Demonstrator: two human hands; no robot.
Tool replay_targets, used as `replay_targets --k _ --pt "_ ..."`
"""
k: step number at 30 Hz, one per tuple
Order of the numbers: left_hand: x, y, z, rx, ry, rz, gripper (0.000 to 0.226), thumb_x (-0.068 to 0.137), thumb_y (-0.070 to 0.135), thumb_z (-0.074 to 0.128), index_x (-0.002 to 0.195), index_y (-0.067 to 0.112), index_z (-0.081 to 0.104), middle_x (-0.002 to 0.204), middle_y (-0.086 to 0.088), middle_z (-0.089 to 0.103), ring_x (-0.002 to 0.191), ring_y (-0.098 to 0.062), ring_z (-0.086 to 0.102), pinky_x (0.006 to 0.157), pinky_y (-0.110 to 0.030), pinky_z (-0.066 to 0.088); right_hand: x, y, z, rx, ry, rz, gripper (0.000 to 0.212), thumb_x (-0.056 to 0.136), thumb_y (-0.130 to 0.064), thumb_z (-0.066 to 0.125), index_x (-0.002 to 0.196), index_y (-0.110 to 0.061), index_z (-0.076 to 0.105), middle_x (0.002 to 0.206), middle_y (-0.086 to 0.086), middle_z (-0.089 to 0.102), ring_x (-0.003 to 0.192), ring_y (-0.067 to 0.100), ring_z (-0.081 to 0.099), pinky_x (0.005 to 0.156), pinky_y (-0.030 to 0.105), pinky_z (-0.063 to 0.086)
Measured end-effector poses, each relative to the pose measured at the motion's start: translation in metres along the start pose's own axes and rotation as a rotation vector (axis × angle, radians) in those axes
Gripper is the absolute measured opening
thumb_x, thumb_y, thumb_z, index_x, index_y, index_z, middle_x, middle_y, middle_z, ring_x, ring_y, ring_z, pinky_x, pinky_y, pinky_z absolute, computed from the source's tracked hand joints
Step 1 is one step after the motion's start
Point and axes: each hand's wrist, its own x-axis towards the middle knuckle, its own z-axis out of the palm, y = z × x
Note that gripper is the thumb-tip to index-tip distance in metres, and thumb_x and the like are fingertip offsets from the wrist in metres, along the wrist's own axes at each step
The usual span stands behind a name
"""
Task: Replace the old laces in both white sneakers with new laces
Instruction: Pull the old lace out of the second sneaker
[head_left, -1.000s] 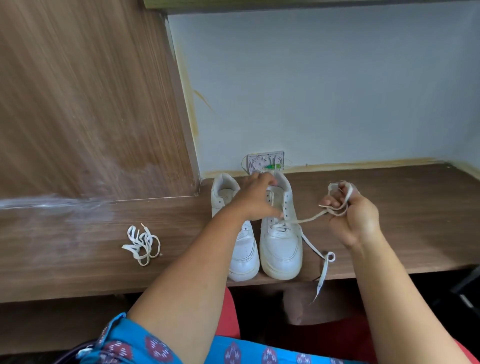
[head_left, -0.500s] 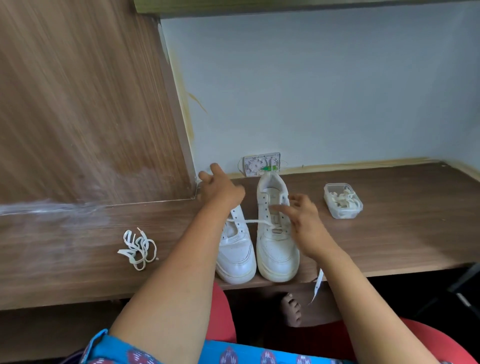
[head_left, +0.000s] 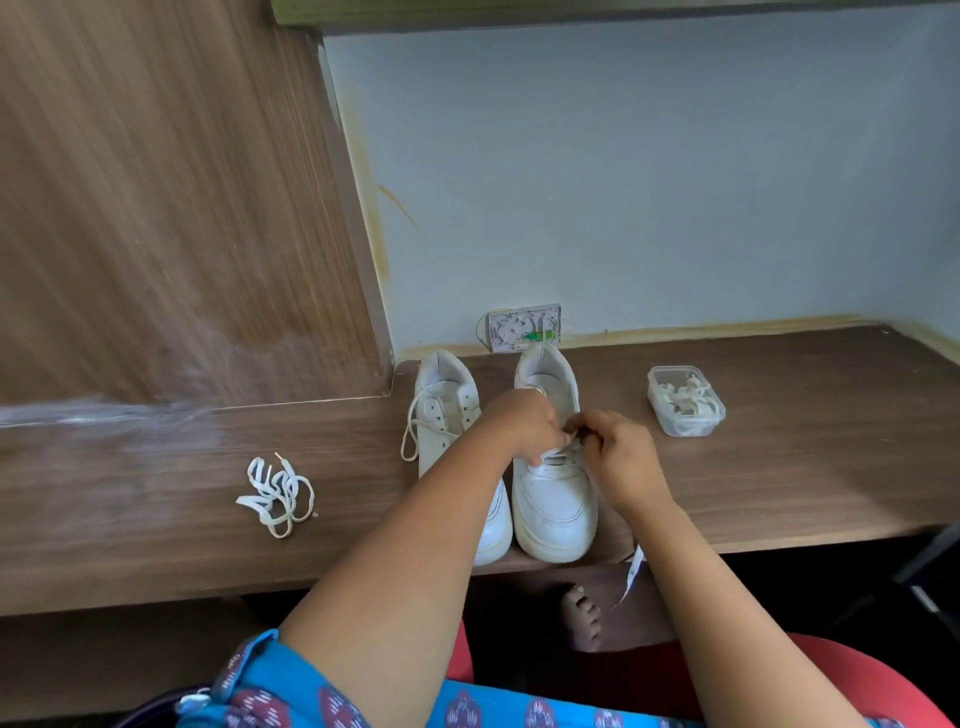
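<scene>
Two white sneakers stand side by side on the wooden desk, toes towards me. The left sneaker has a lace looping out over its left side. Over the eyelets of the right sneaker my left hand and my right hand meet, fingers curled and pinching its white lace. One end of that lace hangs over the desk's front edge. A loose bundle of white laces lies on the desk to the left.
A small clear plastic box with white laces inside sits right of the sneakers. A white wall socket plate is behind them. A tall wooden panel closes the left side. A bare foot shows under the desk.
My left hand came back from the left sneaker's heel to the right sneaker. My right hand moved up to meet it, and both now pinch the lace there.
</scene>
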Motion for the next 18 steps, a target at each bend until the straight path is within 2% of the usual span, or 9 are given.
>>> replay_targets --k 2,4,7,9,10,12,14,15,18 --pt "0.003 0.002 0.006 -0.034 -0.006 -0.025 0.023 0.094 0.023 0.057 0.109 0.010 0.070 0.103 -0.011 0.073 0.088 -0.020 0.066 0.087 -0.034 0.053 0.000 -0.002 -0.001 0.071 0.020 0.064 0.036 0.080 0.010 0.046 0.086 -0.012 0.074 0.074 -0.007 0.066 0.067 0.004 0.060 0.060 0.008 0.041" --pt "0.004 0.002 0.008 -0.126 -0.002 -0.059 0.021 0.091 0.020 0.060 0.105 0.006 0.070 0.102 -0.011 0.069 0.084 -0.021 0.060 0.080 -0.034 0.053 0.001 0.000 -0.003 0.134 0.019 0.114 0.038 0.082 0.009 0.045 0.086 -0.013 0.075 0.073 -0.012 0.065 0.066 -0.004 0.059 0.058 0.006 0.042" --pt "-0.003 -0.005 0.000 -0.702 -0.100 -0.180 0.008 0.090 0.010 0.054 0.082 0.009 0.057 0.070 -0.003 0.052 0.059 -0.013 0.040 0.049 -0.022 0.032 0.002 0.005 -0.005 0.169 0.010 0.144 0.040 0.084 0.007 0.044 0.084 -0.021 0.073 0.082 -0.006 0.070 0.065 -0.004 0.060 0.060 0.007 0.043" --pt "-0.009 -0.016 -0.013 -1.021 -0.065 -0.231 0.017 0.086 0.009 0.049 0.071 0.016 0.048 0.062 0.002 0.051 0.053 -0.009 0.030 0.046 -0.019 0.019 0.004 0.013 -0.006 0.222 0.017 0.210 0.040 0.085 0.005 0.044 0.080 -0.024 0.071 0.085 -0.005 0.072 0.063 0.008 0.064 0.062 0.020 0.053" --pt "-0.011 -0.022 -0.020 -1.056 0.013 -0.237 0.019 0.086 0.013 0.051 0.068 0.016 0.048 0.061 0.002 0.053 0.054 -0.009 0.031 0.047 -0.020 0.020 0.005 0.017 -0.007 0.253 0.015 0.242 0.041 0.086 0.005 0.043 0.080 -0.024 0.072 0.085 -0.007 0.073 0.069 0.021 0.068 0.069 0.033 0.058" --pt "-0.013 -0.034 -0.032 -0.869 0.259 -0.218 0.029 0.089 0.027 0.057 0.063 0.015 0.052 0.064 0.002 0.055 0.059 -0.012 0.041 0.053 -0.024 0.029 0.007 0.022 -0.008 0.287 0.000 0.267 0.044 0.085 0.005 0.041 0.082 -0.023 0.074 0.086 -0.008 0.073 0.082 0.039 0.066 0.079 0.050 0.056" --pt "-0.008 -0.041 -0.035 -0.592 0.489 -0.110 0.032 0.088 0.035 0.064 0.065 0.014 0.061 0.069 0.003 0.056 0.067 -0.014 0.051 0.063 -0.026 0.037 0.006 0.020 -0.007 0.279 -0.029 0.258 0.045 0.085 0.005 0.041 0.081 -0.025 0.075 0.088 -0.008 0.073 0.084 0.038 0.067 0.082 0.050 0.055" --pt "-0.004 -0.042 -0.032 -0.524 0.511 -0.038 0.027 0.087 0.036 0.067 0.071 0.015 0.067 0.075 0.004 0.057 0.073 -0.013 0.054 0.067 -0.025 0.040 0.006 0.018 -0.005 0.263 -0.045 0.240 0.046 0.085 0.005 0.041 0.081 -0.027 0.074 0.089 -0.009 0.073 0.083 0.034 0.068 0.082 0.045 0.056" --pt "0.004 -0.034 -0.014 -0.327 0.353 0.133 0.019 0.083 0.041 0.071 0.088 0.023 0.075 0.101 0.000 0.058 0.094 -0.014 0.058 0.079 -0.026 0.045 0.006 0.014 -0.004 0.194 -0.059 0.171 0.046 0.085 0.005 0.044 0.080 -0.031 0.071 0.085 -0.009 0.071 0.076 0.023 0.069 0.074 0.035 0.056"
